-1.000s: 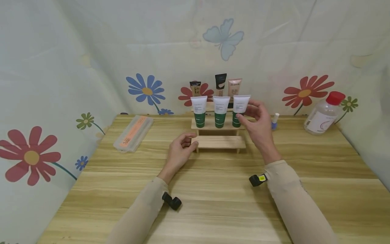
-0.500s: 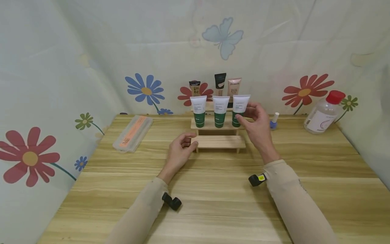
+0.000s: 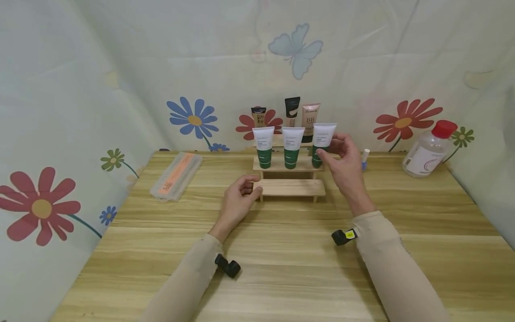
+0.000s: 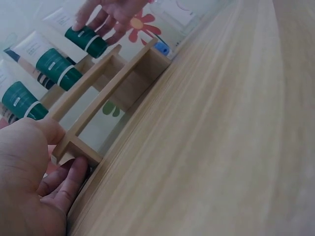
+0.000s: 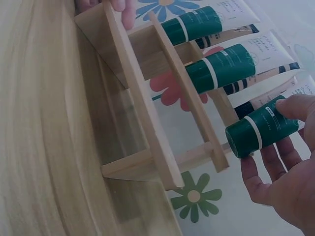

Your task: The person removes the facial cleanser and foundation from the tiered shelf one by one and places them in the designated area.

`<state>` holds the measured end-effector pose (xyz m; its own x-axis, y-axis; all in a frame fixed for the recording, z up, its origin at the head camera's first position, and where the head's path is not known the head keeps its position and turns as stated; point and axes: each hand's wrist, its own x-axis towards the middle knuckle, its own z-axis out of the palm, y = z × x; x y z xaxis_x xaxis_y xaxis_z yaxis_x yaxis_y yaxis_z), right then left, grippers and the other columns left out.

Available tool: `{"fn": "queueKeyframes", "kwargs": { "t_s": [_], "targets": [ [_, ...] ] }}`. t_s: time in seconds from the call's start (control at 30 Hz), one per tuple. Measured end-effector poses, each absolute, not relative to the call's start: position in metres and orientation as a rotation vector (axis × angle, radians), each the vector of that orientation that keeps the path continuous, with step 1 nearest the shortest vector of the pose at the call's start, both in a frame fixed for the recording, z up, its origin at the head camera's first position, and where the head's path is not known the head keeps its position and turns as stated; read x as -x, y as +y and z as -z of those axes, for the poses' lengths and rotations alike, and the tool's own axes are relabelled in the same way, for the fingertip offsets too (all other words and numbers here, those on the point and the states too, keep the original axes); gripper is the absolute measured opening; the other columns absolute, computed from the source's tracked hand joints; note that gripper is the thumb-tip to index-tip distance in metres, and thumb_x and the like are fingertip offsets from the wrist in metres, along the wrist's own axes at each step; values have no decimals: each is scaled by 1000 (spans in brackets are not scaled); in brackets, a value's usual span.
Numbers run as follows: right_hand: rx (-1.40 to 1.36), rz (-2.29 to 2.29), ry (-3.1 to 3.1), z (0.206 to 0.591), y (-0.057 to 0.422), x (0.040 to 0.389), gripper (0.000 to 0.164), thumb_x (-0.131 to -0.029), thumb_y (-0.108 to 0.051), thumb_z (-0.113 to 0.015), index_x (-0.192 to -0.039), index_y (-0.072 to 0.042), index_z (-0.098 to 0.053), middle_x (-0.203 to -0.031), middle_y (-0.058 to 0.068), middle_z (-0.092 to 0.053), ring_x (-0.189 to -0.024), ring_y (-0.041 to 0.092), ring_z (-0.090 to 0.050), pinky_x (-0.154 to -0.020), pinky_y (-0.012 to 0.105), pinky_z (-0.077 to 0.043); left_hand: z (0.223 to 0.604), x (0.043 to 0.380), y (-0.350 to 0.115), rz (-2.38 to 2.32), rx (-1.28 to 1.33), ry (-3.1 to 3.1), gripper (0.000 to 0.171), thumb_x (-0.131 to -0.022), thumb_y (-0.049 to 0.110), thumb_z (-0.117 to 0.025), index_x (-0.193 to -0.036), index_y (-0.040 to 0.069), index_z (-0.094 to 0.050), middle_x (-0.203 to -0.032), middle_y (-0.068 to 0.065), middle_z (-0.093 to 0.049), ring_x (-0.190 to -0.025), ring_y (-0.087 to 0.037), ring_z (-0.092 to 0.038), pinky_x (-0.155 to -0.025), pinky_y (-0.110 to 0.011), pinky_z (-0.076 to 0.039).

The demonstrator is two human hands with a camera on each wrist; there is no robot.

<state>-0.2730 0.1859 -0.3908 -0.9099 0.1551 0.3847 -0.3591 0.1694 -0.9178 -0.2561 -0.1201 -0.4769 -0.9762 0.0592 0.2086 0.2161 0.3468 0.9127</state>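
Note:
My right hand (image 3: 347,167) pinches a white squeeze tube with a green cap (image 5: 263,125) between thumb and fingers. In the right wrist view its cap end is apart from the middle step. The left hand (image 3: 238,199) grips the left end of the lowest step of a small wooden tiered stand (image 3: 289,187), thumb on top and fingers at the end support. Two matching tubes, a left one (image 3: 263,147) and a centre one (image 3: 292,147), stand cap-down on the middle step. Behind them on the top step are a black-and-beige tube (image 3: 259,116), a black-topped tube (image 3: 291,109) and a pink BB tube (image 3: 310,120).
A clear plastic case with an orange label (image 3: 175,176) lies at the left. A small bottle with a white cap (image 3: 365,160) is partly hidden behind my right hand. Farther right stands a clear bottle with a red cap (image 3: 426,152). A flowered curtain (image 3: 233,53) backs the table.
The right hand has moved slightly right with the right-hand green-capped tube, which has come up off the middle step and away from the centre tube. My left hand has stayed on the stand.

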Motion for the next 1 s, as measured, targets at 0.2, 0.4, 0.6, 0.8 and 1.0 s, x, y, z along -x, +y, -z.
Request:
{"fn": "queueKeyframes", "kwargs": {
  "t_s": [0.2, 0.4, 0.6, 0.8, 1.0],
  "targets": [
    [-193, -1794, -2008, 382, 197, 269, 43, -101, -7, -82, -141, -5, -64, -126, 6, -70, -117, 20, -67, -93, 23, -58, 477, 257, -116, 1699, 272, -2463, 27, -106, 24, -79, -133, 17, -78, -118, -6, -77, -110, -22, -72, -102, -41, -60],
    [-173, -1784, -2032, 377, 213, 263, 46, -103, -8, -80, -145, -10, -63, -132, 3, -68, -122, 20, -65, -101, 25, -57, 478, 257, -114, 1715, 289, -2457, 27, -106, 24, -79, -132, 18, -78, -119, -7, -76, -111, -22, -72, -102, -42, -60],
    [-141, -1747, -2044, 374, 229, 254, 49, -104, -10, -80, -149, -11, -61, -132, 0, -67, -123, 19, -64, -101, 23, -56, 480, 258, -114, 1716, 295, -2455, 27, -106, 24, -79, -133, 18, -78, -119, -6, -76, -111, -21, -72, -102, -42, -60],
    [-131, -1700, -2034, 371, 248, 244, 47, -103, -10, -81, -147, -12, -63, -130, -3, -69, -121, 18, -66, -97, 22, -55, 479, 257, -116, 1729, 288, -2446, 28, -107, 22, -79, -134, 16, -77, -120, -7, -76, -112, -22, -71, -102, -42, -60],
    [-51, -1631, -2084, 369, 274, 233, 47, -105, -17, -80, -149, -19, -62, -132, -7, -66, -122, 15, -64, -98, 18, -54, 479, 256, -120, 1707, 269, -2457, 28, -107, 23, -79, -135, 18, -77, -120, -7, -76, -112, -22, -71, -101, -41, -60]
  ]
}}
